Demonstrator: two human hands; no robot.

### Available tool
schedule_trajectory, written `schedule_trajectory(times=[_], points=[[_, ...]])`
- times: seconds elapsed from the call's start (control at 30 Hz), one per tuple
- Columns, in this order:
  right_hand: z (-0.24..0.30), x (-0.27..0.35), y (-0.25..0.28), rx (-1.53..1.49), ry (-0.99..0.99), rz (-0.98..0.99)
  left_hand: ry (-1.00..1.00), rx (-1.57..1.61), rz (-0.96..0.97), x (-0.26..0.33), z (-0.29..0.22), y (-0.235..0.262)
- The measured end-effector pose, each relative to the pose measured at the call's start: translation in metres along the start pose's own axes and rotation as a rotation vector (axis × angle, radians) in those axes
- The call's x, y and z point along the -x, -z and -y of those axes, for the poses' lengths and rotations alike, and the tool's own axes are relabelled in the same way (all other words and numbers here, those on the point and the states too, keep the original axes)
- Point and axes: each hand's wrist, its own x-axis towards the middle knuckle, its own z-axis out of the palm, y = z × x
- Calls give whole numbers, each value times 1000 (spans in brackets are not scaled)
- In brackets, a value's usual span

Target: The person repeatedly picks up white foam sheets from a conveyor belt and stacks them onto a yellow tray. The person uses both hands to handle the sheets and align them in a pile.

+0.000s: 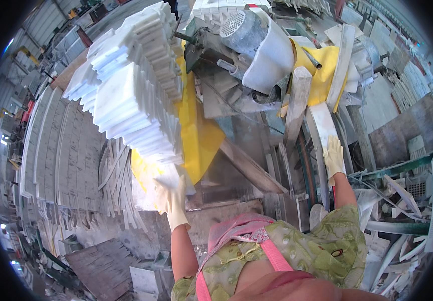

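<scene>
My left hand [170, 198], in a cream rubber glove, grips the near end of a white stone tile [185, 182] at the foot of a tall stack. Its fingertips are partly lost against the pale stone. The stack of white tiles [126, 100] rises in uneven, stepped layers at the left, with yellow sheeting [189, 130] beside and under it. Over at the right, my right hand [333, 156], gloved the same way, lies with fingers stretched out on a long white stone strip [322, 120]. The strip's far end runs under yellow sheeting [322, 65] on a machine.
A motor [241, 32] with a white curved guard [271, 55] stands ahead, between my hands. A wooden post [298, 103] stands left of the strip. Long stacked slabs [66, 145] line the left side. Stone offcuts [402, 195] and a green beam [397, 228] lie at the right.
</scene>
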Motion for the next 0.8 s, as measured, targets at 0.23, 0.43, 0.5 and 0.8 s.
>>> schedule_trajectory(times=[0.23, 0.43, 0.5, 0.8], points=[[-3, 4, -4, 4, 4, -9, 2, -49, -12, -3, 7, -6], [-1, 9, -1, 28, -10, -5, -12, -43, -27, -4, 6, -4], [-1, 12, 2, 35, -9, 10, -2, -38, -15, -3, 4, -2], [-2, 21, 2, 30, 2, -9, -8, -47, -18, -4, 3, -3]])
